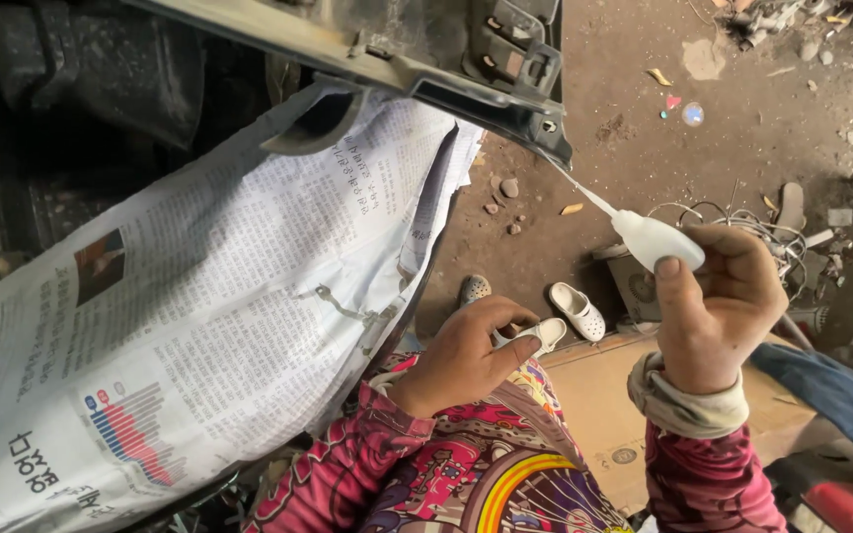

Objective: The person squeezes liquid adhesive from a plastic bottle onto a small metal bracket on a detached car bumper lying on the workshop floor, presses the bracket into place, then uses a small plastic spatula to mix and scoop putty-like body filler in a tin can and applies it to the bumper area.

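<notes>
The right hand (pixel 718 301) grips a white plastic squeeze tube (pixel 656 242), nozzle aimed at the dark metal panel's (pixel 466 84) edge; the left hand (pixel 466 355) curls loosely below, apparently empty.

The bare brown dirt floor (pixel 742 128) carries small stones (pixel 508 188), dry yellow leaves (pixel 659 76) and a tangle of thin grey wire (pixel 742 219). White perforated plastic clogs (pixel 578 310) lie near a flat sheet of brown cardboard (pixel 599 395).

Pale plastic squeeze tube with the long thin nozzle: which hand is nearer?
Right. The right hand grips the pale plastic squeeze tube, thumb pressed on its body. The left hand sits apart, lower and to the left, above the patterned lap.
</notes>
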